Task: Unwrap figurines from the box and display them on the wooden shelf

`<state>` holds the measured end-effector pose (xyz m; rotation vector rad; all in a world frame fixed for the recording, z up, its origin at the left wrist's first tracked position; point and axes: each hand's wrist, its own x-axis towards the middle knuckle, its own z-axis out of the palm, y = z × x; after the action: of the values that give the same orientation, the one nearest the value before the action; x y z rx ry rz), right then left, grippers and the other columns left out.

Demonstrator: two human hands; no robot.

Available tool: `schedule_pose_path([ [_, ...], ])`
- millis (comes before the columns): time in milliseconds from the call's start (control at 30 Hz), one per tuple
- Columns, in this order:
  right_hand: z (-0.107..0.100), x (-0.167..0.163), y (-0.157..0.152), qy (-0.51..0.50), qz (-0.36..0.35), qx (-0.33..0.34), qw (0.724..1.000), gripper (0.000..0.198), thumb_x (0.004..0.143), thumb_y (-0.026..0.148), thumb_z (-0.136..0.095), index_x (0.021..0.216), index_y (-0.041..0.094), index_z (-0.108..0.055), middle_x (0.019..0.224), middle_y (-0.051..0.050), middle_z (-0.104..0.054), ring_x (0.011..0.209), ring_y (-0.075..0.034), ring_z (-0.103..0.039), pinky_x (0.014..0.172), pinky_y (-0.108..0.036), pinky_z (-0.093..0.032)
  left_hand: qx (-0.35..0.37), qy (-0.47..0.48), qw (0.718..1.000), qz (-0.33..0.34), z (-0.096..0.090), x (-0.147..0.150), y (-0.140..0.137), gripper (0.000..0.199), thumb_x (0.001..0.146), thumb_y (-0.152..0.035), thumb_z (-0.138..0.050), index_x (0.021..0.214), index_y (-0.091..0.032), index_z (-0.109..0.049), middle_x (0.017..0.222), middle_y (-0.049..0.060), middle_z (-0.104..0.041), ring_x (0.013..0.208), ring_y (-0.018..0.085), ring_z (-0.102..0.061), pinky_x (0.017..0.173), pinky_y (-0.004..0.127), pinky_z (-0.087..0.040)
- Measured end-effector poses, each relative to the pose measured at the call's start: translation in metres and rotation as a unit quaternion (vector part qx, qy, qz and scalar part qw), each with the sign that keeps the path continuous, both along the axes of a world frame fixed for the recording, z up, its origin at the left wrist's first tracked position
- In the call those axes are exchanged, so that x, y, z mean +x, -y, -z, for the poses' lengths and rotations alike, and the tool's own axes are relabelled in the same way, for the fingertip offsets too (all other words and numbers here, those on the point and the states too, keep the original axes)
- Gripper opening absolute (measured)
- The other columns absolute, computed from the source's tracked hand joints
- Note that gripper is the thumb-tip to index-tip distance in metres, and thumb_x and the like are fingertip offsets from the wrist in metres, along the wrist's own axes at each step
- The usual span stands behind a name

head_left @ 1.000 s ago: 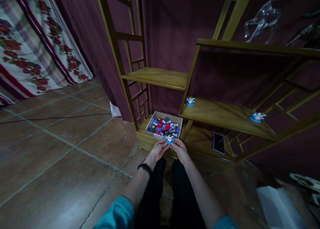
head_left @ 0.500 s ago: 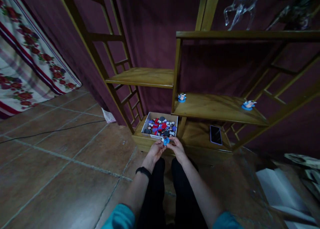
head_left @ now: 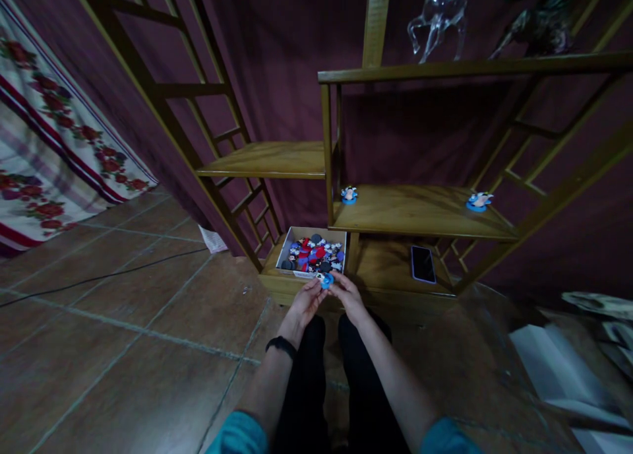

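Observation:
Between my two hands is a small figurine [head_left: 326, 280] with a blue base and a white-and-dark body. My left hand [head_left: 307, 299] grips it from the left, fingers closed around its edge. From the right, the fingers of my right hand [head_left: 348, 294] pinch the blue base. Just beyond my hands, a shallow cardboard box [head_left: 282, 255] on the lowest shelf holds several loose figurines in red, purple, black and white. Two similar blue-based figurines stand on the middle shelf: a left figurine [head_left: 349, 195] and a right figurine [head_left: 479, 201].
The wooden shelf unit [head_left: 420, 210] faces me. A phone [head_left: 423, 264] lies on its lowest shelf. Above, a clear glass horse [head_left: 438, 20] and a dark statue [head_left: 539, 20] stand. A cable [head_left: 103, 276] crosses the tiled floor; white sheets [head_left: 558, 368] lie at right.
The view has turned slightly, shifting the shelf unit a little to the left in the picture. Both hands keep their hold on the figurine, nearly unmoved.

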<state>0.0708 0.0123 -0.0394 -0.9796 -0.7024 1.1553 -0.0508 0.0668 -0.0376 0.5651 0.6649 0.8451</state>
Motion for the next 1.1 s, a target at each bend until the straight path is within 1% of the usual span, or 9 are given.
schedule_pose_path([
  [200,0.009,0.005,-0.004,-0.066,-0.011,-0.024,0.997,0.046,0.063,0.035,-0.069,0.107,0.025,-0.061,0.107,-0.004,-0.063,0.083,-0.016,-0.059,0.074,-0.031,-0.047,-0.019,0.005,0.999,-0.037,-0.001,0.003,0.004,0.023,0.073,0.0,-0.058,0.092,-0.012,-0.061,0.092,0.008,-0.066,0.082,0.013,-0.063,0.082,0.028,-0.05],
  [367,0.009,0.006,-0.003,-0.08,-0.024,-0.031,0.996,0.042,0.064,0.037,-0.068,0.103,0.023,-0.063,0.102,-0.005,-0.065,0.079,-0.015,-0.059,0.071,-0.03,-0.047,-0.009,0.009,0.998,-0.055,-0.004,0.003,0.009,0.024,0.07,-0.001,-0.062,0.09,-0.013,-0.06,0.09,0.007,-0.066,0.083,0.015,-0.064,0.085,0.032,-0.049],
  [567,0.007,0.006,-0.003,-0.071,-0.024,-0.036,0.997,0.041,0.061,0.037,-0.07,0.099,0.024,-0.064,0.103,-0.004,-0.065,0.079,-0.015,-0.059,0.07,-0.03,-0.046,0.012,0.012,0.999,-0.043,-0.012,0.001,0.015,0.031,0.066,-0.001,-0.066,0.093,-0.014,-0.059,0.085,0.004,-0.065,0.078,0.014,-0.064,0.083,0.031,-0.05],
  [700,0.003,0.006,-0.003,-0.057,-0.046,-0.038,0.997,0.039,0.061,0.037,-0.069,0.096,0.021,-0.065,0.097,-0.005,-0.066,0.08,-0.017,-0.059,0.071,-0.03,-0.046,0.019,0.02,0.999,-0.04,-0.016,0.0,0.018,0.033,0.064,-0.001,-0.067,0.092,-0.015,-0.058,0.082,0.002,-0.064,0.078,0.013,-0.064,0.084,0.033,-0.049],
  [967,-0.002,0.007,-0.001,-0.056,-0.069,-0.035,0.995,0.028,0.063,0.032,-0.068,0.088,0.02,-0.067,0.091,-0.003,-0.068,0.08,-0.015,-0.058,0.07,-0.027,-0.043,0.023,0.028,0.999,-0.015,-0.007,0.001,0.016,0.041,0.06,0.001,-0.069,0.095,-0.017,-0.056,0.088,0.002,-0.064,0.082,0.014,-0.063,0.083,0.034,-0.049],
  [1100,-0.004,0.007,0.0,-0.06,-0.065,-0.041,0.995,0.032,0.062,0.029,-0.068,0.092,0.021,-0.066,0.093,-0.003,-0.067,0.08,-0.015,-0.058,0.069,-0.026,-0.042,0.021,0.04,0.999,-0.006,-0.006,0.001,0.016,0.042,0.06,0.002,-0.068,0.095,-0.018,-0.056,0.09,0.003,-0.063,0.082,0.015,-0.063,0.081,0.034,-0.049],
])
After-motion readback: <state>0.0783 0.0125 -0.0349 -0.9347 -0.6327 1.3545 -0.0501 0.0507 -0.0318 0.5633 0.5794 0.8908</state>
